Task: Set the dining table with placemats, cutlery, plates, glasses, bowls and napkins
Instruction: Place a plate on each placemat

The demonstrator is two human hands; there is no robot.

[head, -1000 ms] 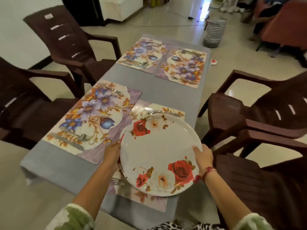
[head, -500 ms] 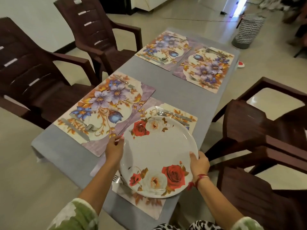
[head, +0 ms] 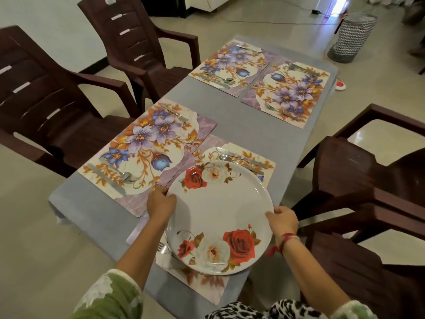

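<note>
A person's two hands hold a large round plate [head: 218, 215] over the nearest placemat [head: 202, 283], at the near right corner of a long table [head: 230, 116] covered in smooth grey cloth. The plate is glossy white with a shallow raised rim and has clusters of red and cream roses printed at its far and near edges.

The left hand [head: 161, 203] grips the plate's left rim with its fingers curled over the edge. The right hand [head: 282, 218] grips the right rim, thumb on top, and has a red thread bracelet [head: 288, 237] at the wrist. Whether the plate rests on the mat or sits just above it cannot be told.

The nearest placemat is a flat rectangle with rounded corners, marbled lilac with orange leaves. Beyond the plate, a steel knife [head: 243, 158] and spoon [head: 225, 157] lie side by side on this mat. A steel fork [head: 161, 246] shows beneath the plate's near left edge.

A second placemat [head: 161, 143], printed with violet and blue flowers, lies just to the left. The far left placemat [head: 230, 61] and far right placemat [head: 292, 93] sit side by side at the table's other end. All three carry cutlery.

Dark brown moulded plastic chairs [head: 46, 100] with slotted backs stand along both sides. A cylindrical zigzag-patterned basket [head: 351, 38] stands on the glossy tiled floor [head: 34, 226]
</note>
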